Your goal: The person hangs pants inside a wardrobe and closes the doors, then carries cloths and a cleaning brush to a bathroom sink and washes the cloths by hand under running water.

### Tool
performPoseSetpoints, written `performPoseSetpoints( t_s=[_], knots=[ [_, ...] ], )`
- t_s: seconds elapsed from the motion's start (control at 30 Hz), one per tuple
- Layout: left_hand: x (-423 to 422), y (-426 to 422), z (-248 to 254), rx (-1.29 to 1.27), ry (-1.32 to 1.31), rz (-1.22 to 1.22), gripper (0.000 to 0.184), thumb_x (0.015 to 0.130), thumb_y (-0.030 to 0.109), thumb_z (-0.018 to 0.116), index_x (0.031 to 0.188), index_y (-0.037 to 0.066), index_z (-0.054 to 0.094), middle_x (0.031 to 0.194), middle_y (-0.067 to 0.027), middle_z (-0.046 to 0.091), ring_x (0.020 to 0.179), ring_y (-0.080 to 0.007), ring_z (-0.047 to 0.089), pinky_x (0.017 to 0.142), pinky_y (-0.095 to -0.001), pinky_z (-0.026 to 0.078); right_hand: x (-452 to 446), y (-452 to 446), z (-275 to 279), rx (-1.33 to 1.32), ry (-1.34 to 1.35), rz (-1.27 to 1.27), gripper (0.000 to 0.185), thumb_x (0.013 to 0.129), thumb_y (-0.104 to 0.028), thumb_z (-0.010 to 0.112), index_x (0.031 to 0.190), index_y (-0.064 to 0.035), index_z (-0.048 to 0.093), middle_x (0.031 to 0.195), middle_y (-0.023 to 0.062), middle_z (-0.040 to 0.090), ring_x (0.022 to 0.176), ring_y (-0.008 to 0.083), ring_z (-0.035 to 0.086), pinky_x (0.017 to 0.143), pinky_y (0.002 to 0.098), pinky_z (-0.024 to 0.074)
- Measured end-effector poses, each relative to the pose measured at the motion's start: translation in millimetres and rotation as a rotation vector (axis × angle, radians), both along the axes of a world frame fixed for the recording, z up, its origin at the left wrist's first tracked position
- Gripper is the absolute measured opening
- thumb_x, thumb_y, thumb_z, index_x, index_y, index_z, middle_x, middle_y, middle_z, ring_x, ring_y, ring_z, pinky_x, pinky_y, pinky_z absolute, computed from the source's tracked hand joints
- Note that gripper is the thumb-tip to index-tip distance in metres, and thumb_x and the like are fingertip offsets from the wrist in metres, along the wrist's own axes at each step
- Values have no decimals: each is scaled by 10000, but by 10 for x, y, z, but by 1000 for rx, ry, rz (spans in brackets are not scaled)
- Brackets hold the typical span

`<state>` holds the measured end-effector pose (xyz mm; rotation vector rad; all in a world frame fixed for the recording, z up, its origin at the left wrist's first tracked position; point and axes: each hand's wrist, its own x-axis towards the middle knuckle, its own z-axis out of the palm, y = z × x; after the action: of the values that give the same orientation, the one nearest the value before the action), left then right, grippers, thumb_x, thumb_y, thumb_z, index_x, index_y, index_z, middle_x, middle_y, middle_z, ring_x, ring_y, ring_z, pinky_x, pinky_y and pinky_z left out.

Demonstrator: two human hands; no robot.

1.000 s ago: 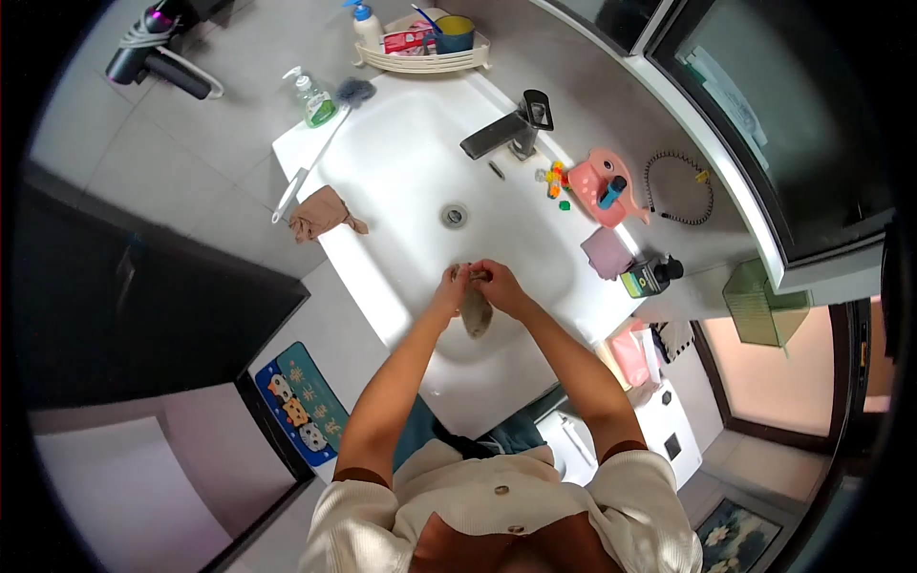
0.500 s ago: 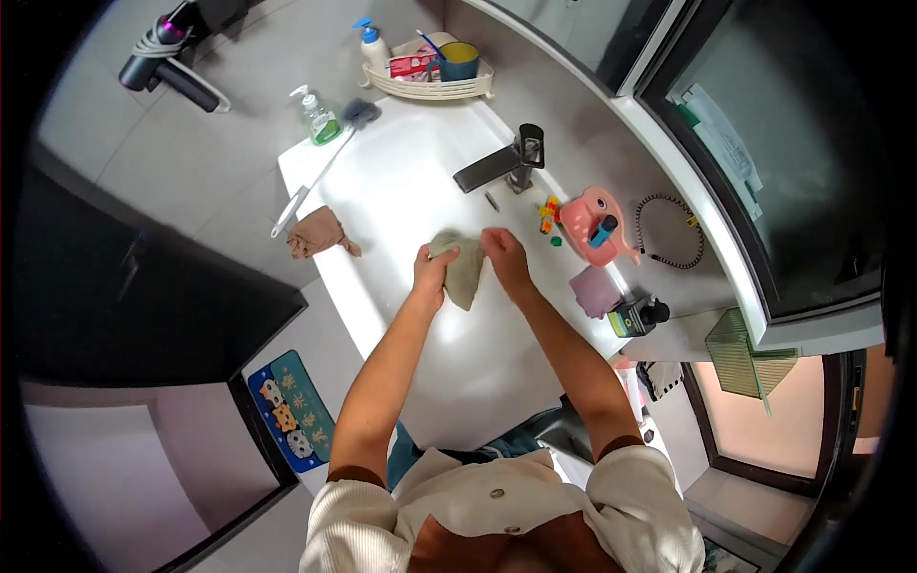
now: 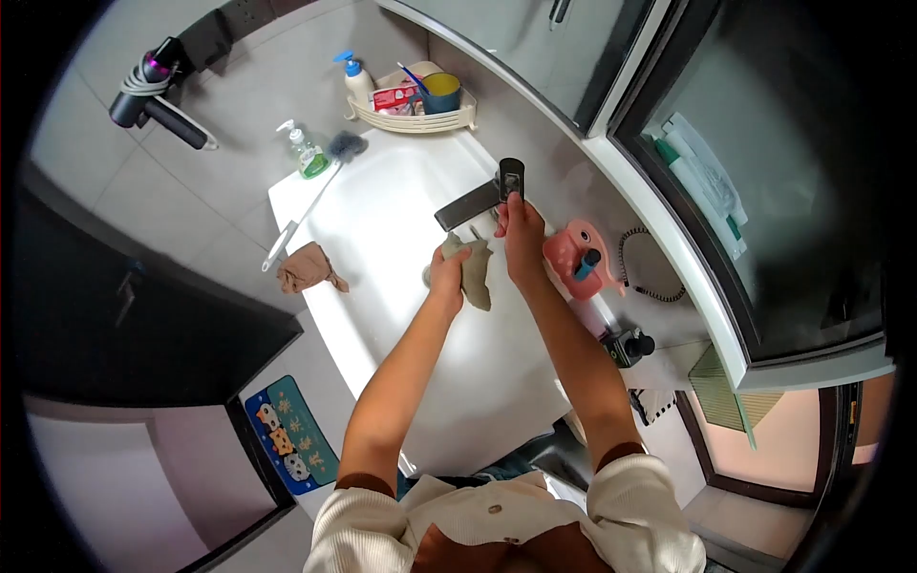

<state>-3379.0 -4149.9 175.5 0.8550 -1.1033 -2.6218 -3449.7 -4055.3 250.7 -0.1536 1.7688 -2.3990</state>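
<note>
Over the white sink (image 3: 382, 334), my left hand (image 3: 447, 277) is closed round a grey-green cloth (image 3: 475, 274), which hangs down beside the fingers. My right hand (image 3: 521, 232) is up at the black faucet (image 3: 470, 204), its fingers bent against the underside of the handle (image 3: 512, 179). The faucet spout points left, just above the cloth. No water shows clearly at the spout.
A brown cloth (image 3: 310, 269) and a long-handled brush (image 3: 306, 215) lie on the left rim near a soap bottle (image 3: 308, 154). Right of the faucet are a pink whale-shaped holder (image 3: 570, 256) and a dark bottle (image 3: 628, 348).
The cloth, at first bunched between both hands, now hangs from my left hand alone. My right hand has let go of it and moved up to the faucet handle. The view has shifted.
</note>
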Motion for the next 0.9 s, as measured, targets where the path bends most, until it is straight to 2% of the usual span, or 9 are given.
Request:
performPoseSetpoints(
  t_s=[0.3, 0.4, 0.57, 0.67, 0.9],
  knots=[
    [-59, -57, -75, 32, -4, 33, 389, 841, 70, 556, 1196, 29, 402, 1136, -143, 538, 1023, -273, 561, 881, -400, 481, 4, -50, 71, -21, -43, -36, 364, 938, -354, 476, 737, -54, 516, 572, -24, 453, 449, 59, 395, 427, 219, 348],
    [-73, -91, -139, 73, -2, 48, 386, 841, 63, 563, 1192, 31, 406, 1123, -139, 541, 1016, -269, 561, 873, -393, 485, 41, -51, 139, -17, -73, -32, 361, 934, -349, 494, 713, -64, 498, 562, -29, 410, 459, 71, 368, 460, 236, 351],
    [-135, -149, -320, 120, 19, 60, 374, 835, 47, 586, 1171, 43, 423, 1097, -126, 547, 990, -252, 562, 844, -375, 495, 20, -64, 155, -32, -51, -40, 373, 933, -356, 494, 707, -59, 498, 558, -24, 410, 447, 76, 366, 457, 238, 354],
    [-112, -120, -146, 119, -10, 89, 351, 849, 52, 575, 1166, 46, 424, 1085, -125, 556, 975, -255, 571, 840, -383, 499, 23, -72, 164, -43, -67, -49, 376, 932, -361, 496, 706, -60, 498, 557, -21, 413, 448, 78, 368, 456, 238, 355],
    [-153, -150, -107, 125, -11, 107, 333, 859, 60, 572, 1156, 43, 422, 1066, -128, 567, 962, -257, 579, 840, -383, 501, 12, -95, 148, -62, -84, -65, 373, 930, -364, 500, 714, -60, 498, 562, -19, 415, 450, 81, 370, 455, 239, 356]
  ],
)
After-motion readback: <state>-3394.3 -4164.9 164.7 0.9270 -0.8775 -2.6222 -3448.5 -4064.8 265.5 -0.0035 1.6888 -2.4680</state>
